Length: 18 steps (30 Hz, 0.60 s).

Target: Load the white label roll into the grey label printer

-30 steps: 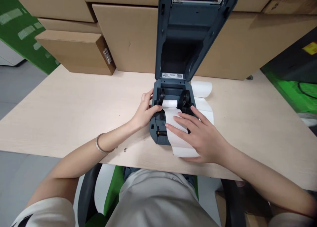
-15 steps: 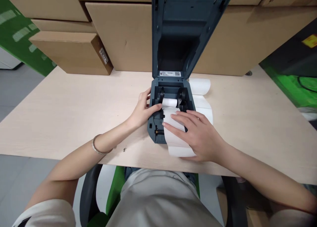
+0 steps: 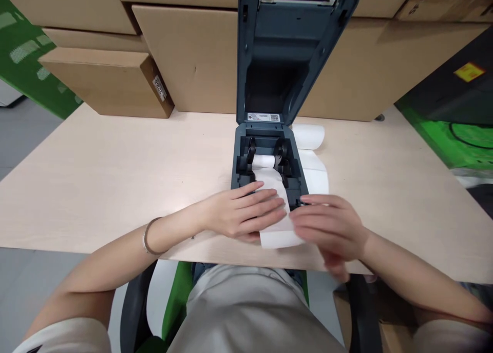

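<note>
A dark blue-grey label printer (image 3: 301,176) stands on the table with its lid (image 3: 287,40) raised. Inside it a small white paper roll (image 3: 264,161) sits between black holders. From the roll a white label strip (image 3: 271,179) runs toward me and hangs over the printer's front. My left hand (image 3: 250,212) lies flat over the strip, its fingers stretched out and holding nothing. Beside the printer's front right corner is my right hand (image 3: 331,227), slightly blurred, its fingertips near the strip's edge. Its fingers are extended, with nothing visible in them.
More white label paper (image 3: 313,163) lies curled on the table (image 3: 154,163) right of the printer. Large cardboard boxes (image 3: 192,60) line the back, and a flat carton (image 3: 103,81) stands at the back left. A dark box with a yellow label (image 3: 442,91) is at the right.
My left hand has moved from the printer's left side onto the label strip. My right hand has come off the strip and shifted right and toward me.
</note>
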Motion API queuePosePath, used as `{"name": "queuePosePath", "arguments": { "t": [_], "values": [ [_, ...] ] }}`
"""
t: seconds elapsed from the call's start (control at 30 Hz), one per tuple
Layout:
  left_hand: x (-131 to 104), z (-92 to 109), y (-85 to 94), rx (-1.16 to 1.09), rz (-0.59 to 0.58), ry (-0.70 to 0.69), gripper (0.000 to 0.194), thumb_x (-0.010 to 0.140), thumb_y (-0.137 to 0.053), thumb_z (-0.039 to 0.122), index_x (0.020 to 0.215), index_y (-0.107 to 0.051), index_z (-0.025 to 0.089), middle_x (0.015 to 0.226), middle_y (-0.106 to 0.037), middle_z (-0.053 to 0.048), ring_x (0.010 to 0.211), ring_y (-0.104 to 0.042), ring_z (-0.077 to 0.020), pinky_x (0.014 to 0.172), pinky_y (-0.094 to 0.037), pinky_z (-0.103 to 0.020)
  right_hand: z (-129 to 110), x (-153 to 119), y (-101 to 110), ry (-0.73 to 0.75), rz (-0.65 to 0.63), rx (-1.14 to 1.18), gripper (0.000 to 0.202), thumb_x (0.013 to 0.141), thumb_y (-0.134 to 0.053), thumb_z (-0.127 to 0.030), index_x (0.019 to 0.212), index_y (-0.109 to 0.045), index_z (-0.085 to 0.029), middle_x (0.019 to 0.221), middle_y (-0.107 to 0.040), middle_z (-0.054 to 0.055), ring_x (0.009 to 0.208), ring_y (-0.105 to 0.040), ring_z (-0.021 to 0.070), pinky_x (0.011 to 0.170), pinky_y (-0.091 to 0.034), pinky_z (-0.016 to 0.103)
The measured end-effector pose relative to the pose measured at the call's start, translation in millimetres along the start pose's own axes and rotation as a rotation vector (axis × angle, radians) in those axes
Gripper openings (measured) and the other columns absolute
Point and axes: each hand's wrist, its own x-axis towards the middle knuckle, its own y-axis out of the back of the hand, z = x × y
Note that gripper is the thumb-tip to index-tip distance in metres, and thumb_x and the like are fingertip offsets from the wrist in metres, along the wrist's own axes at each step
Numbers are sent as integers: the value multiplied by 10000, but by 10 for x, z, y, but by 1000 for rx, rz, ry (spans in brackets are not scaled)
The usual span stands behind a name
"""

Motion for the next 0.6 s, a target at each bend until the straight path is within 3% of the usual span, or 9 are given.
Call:
{"name": "queuePosePath", "arguments": {
  "t": [0.1,0.2,0.4,0.6],
  "values": [
    [41,32,-32,18,22,34,370,1145,-477,309,1363,-724,140,1359,-823,-98,1258,-786,-225,1207,-601,-397,183,-49,18,-262,44,-87,284,1075,-471,-347,1190,-718,-266,961,-799,36,920,-777,230,1033,-607,480],
    [9,35,-54,17,27,50,322,1139,-493,259,1335,-739,189,1349,-833,-58,1236,-803,-194,1178,-628,-364,367,-112,-40,-440,-78,-119,361,1039,-525,-356,1327,-707,-236,1234,-808,104,1217,-759,330,1170,-518,599],
    [-43,25,-73,-85,11,69,327,1139,-517,303,1383,-714,208,1383,-818,-78,1300,-781,-209,1186,-624,-385,458,-175,-121,-455,-78,-40,308,1064,-456,-347,1209,-698,-224,1175,-803,115,1210,-762,326,1219,-497,654],
    [14,9,-43,-112,47,93,381,1170,-423,349,1292,-731,161,1280,-851,-87,1202,-806,-210,1110,-643,-348,446,-148,-165,-505,-34,-29,302,1086,-423,-413,1102,-661,-227,1095,-762,116,1104,-746,297,1207,-514,671]
  ]
}}
